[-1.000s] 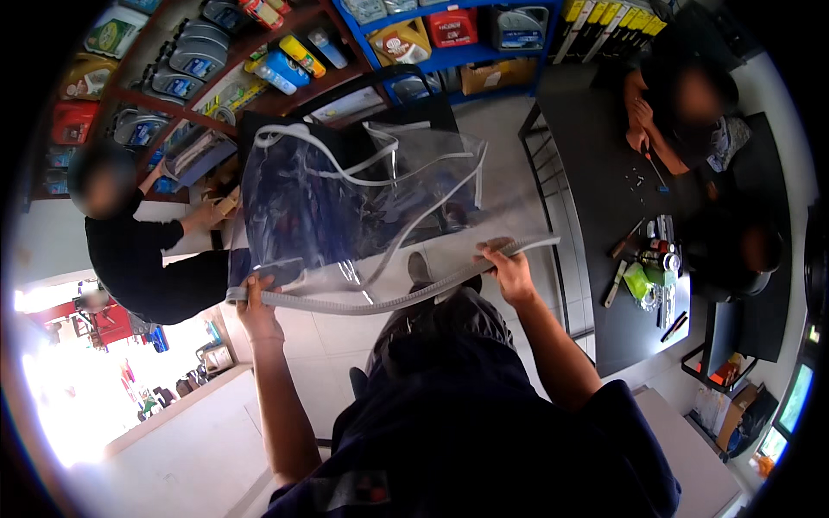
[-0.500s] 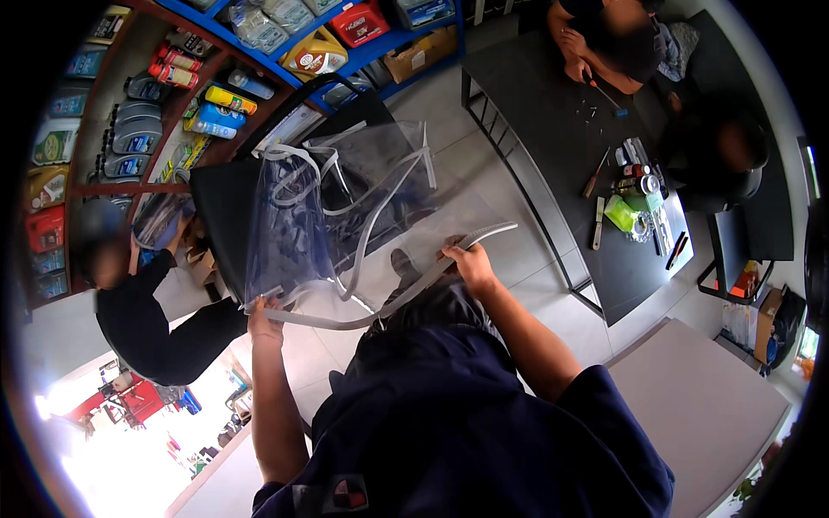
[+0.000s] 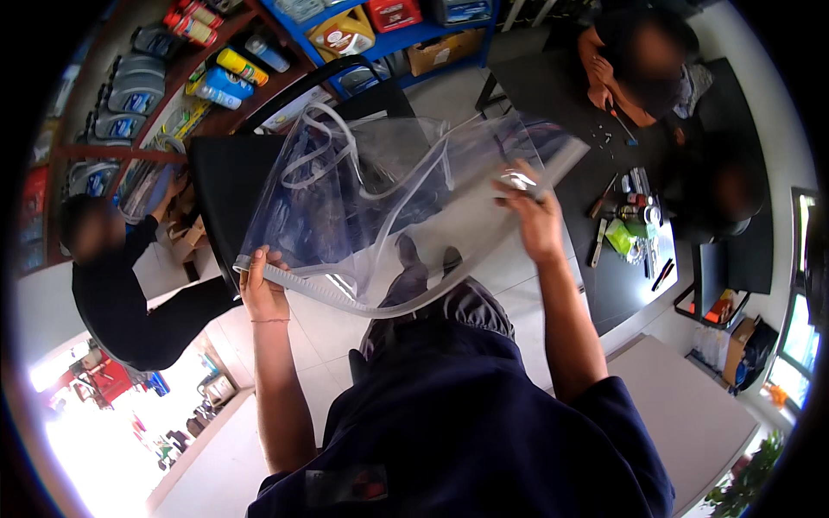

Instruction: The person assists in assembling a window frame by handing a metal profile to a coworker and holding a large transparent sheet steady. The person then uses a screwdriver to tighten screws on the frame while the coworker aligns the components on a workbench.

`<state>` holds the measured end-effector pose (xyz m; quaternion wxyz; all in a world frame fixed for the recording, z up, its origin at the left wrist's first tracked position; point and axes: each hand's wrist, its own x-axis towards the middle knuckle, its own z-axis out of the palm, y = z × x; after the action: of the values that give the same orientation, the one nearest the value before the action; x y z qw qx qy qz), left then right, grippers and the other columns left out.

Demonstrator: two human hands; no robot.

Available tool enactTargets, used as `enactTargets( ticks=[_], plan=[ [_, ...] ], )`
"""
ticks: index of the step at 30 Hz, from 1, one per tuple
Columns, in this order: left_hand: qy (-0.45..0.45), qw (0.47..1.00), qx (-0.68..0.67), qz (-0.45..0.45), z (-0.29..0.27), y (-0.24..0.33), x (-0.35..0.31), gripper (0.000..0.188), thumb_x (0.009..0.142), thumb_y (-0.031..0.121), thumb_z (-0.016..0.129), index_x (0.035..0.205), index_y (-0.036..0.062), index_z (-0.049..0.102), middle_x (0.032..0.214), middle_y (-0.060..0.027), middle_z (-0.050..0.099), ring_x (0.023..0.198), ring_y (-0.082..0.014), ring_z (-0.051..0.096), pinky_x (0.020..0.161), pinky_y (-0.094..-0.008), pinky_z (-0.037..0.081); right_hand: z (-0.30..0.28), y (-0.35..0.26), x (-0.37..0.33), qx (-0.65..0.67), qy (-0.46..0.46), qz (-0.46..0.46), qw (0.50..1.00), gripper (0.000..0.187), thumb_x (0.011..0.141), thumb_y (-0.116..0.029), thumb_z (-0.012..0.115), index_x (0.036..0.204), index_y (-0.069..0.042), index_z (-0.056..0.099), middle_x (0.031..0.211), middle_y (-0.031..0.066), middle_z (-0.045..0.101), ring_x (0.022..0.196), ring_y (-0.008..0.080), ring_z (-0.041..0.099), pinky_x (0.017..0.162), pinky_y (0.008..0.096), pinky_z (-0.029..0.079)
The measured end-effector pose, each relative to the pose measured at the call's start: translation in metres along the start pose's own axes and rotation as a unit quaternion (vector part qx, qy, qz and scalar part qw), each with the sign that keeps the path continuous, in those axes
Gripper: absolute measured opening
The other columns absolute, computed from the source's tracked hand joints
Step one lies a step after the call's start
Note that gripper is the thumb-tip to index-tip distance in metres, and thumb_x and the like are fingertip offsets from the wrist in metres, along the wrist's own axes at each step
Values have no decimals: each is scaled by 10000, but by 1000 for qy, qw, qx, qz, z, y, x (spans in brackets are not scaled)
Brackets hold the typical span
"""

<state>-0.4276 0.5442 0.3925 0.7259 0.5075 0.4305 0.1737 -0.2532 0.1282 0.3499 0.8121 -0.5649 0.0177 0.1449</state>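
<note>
A clear plastic sheet (image 3: 332, 220) with whitish edging hangs in loose folds in front of me. Its pale ribbed edge band (image 3: 324, 293) sags in a curve across the near side. My left hand (image 3: 264, 289) is closed on the left end of this band, with the thumb on top. My right hand (image 3: 528, 207) is raised at the right part of the sheet, its fingers bent round the plastic and slightly blurred. Looped edging (image 3: 352, 142) crosses the upper part of the sheet. Behind the plastic stands a black chair (image 3: 216, 194), partly covered by it.
Shelves (image 3: 294, 34) with bottles and cans stand at the far left. A person in black (image 3: 121, 285) is at the left, beside the shelves. Two people sit at a dark table (image 3: 561, 95) with tools on the right. A pale tabletop (image 3: 682, 414) lies at the near right.
My right hand has moved right and away from me, lifting that side of the sheet. My left hand still holds the left end. The sheet has spread wider, and the view has shifted.
</note>
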Motion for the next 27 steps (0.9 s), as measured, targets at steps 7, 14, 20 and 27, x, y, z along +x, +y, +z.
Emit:
enactTargets(
  ticks=[7,14,20,27],
  plan=[
    [2,997,-82,3,29,-16,30,215,883,226,707,1035,83,653,960,-57,639,885,-181,586,755,-347,455,-21,-109,8,-37,165,-66,983,624,811,-35,577,1422,-14,449,1369,174,552,1183,334,602,880,445,531],
    [15,998,-53,-24,59,-5,41,296,880,235,690,1087,43,601,1011,-90,632,721,-207,593,610,-365,473,26,-208,65,-157,140,-143,967,392,960,-223,596,1253,37,590,1107,170,683,940,260,704,673,326,551],
    [24,996,-57,-57,64,64,82,232,867,316,664,837,92,614,628,-6,507,561,-153,494,581,-339,443,90,-283,75,-320,166,-150,921,266,868,-290,604,871,-26,636,587,74,549,403,128,385,372,304,284],
    [48,995,-81,-41,107,130,62,320,963,354,548,849,68,632,638,31,494,561,-131,454,593,-311,438,65,-362,120,-194,96,-319,923,260,832,-238,670,820,21,652,633,86,574,449,167,496,404,328,355]
  ],
)
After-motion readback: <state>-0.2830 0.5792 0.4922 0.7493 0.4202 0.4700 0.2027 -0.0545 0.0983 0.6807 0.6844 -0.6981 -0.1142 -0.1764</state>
